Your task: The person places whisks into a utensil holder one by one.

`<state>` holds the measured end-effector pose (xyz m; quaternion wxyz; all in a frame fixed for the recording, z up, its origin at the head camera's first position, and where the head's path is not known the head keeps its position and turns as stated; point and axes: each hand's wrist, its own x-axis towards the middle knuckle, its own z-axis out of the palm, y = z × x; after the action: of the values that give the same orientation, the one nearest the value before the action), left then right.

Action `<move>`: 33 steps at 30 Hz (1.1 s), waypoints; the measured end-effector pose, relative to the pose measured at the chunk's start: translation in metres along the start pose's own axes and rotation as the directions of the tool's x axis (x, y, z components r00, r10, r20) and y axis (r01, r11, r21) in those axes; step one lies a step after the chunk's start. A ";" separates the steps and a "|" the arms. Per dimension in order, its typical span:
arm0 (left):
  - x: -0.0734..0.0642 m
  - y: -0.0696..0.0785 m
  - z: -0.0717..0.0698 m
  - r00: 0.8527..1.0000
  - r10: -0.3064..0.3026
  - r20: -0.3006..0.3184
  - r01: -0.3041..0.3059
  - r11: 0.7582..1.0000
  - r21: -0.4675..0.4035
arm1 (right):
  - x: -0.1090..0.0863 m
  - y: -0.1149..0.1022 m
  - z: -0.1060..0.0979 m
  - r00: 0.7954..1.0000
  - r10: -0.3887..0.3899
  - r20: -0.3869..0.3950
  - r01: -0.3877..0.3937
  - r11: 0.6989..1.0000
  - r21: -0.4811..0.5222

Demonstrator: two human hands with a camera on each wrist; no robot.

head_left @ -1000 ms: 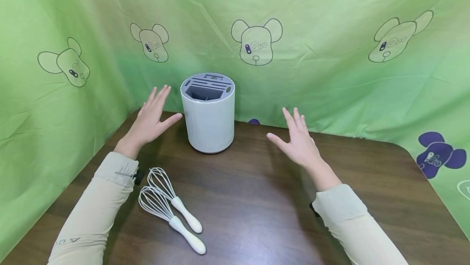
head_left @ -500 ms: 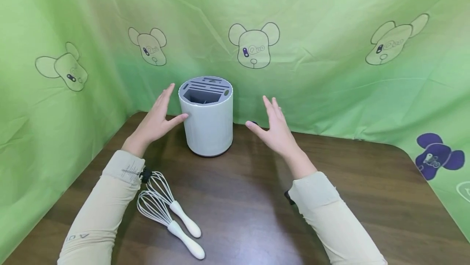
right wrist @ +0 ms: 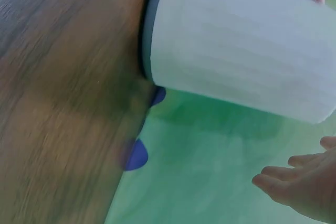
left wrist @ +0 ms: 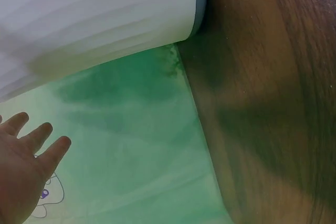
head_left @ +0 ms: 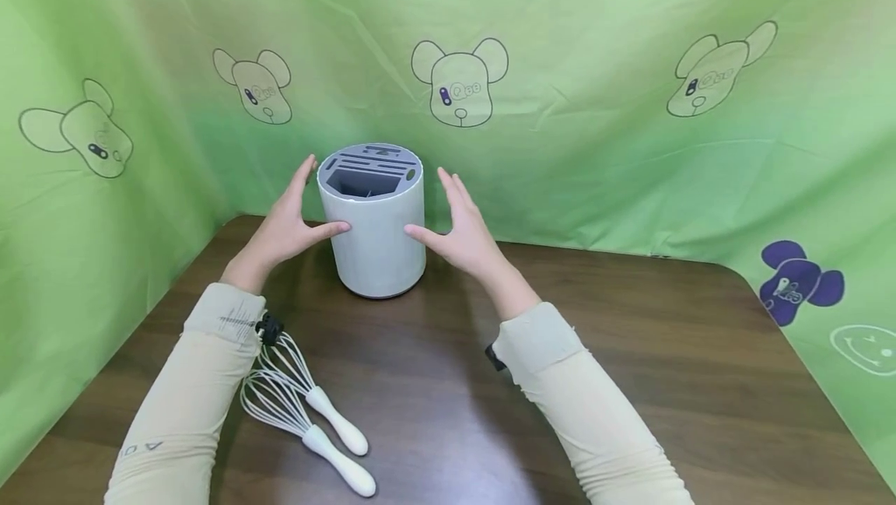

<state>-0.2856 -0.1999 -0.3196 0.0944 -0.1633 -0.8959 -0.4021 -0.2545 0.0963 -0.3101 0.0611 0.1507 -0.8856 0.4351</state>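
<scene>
A white cylindrical knife block point(head_left: 378, 248) with a grey slotted top stands upright near the back of the table. At its left side is my left hand point(head_left: 280, 230), fingers straight and thumb spread, the thumb tip overlapping the block's front in the head view. My right hand point(head_left: 465, 236) stands on the other side in the same spread pose, thumb tip right at the block's edge. Both wrist views show a gap between the fingers and the white wall point(left wrist: 94, 19). Two white whisks point(head_left: 336, 458) lie side by side near my left forearm.
The brown wooden table point(head_left: 630, 380) carries all of this. Behind and to the left hangs a green curtain point(head_left: 560, 163) printed with bear heads, right against the table's far edge. A black strap point(head_left: 269, 328) on my left wrist overlaps one whisk.
My right hand has moved left to the knife block, and my left hand has come slightly closer to it. The head view has turned a little right. The block and whisks stay put.
</scene>
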 end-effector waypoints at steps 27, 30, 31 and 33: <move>0.011 0.000 0.010 0.999 0.035 0.028 -0.026 0.959 -0.281 | 0.022 0.010 0.030 0.992 -0.120 0.029 0.113 0.976 0.188; 0.012 -0.002 0.010 0.998 0.051 0.033 -0.039 0.957 -0.286 | 0.024 0.014 0.031 0.991 -0.129 0.023 0.121 0.972 0.203; 0.012 -0.002 0.010 0.998 0.058 0.033 -0.046 0.957 -0.288 | 0.025 0.015 0.031 0.991 -0.131 0.025 0.123 0.970 0.208; 0.013 -0.002 0.010 0.998 0.062 0.033 -0.049 0.954 -0.295 | 0.028 0.015 0.032 0.990 -0.136 0.024 0.127 0.967 0.221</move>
<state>-0.2989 -0.1909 -0.3232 0.0614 -0.2090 -0.8230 -0.5246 -0.2846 0.0738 -0.3343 0.0556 0.2232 -0.8214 0.5219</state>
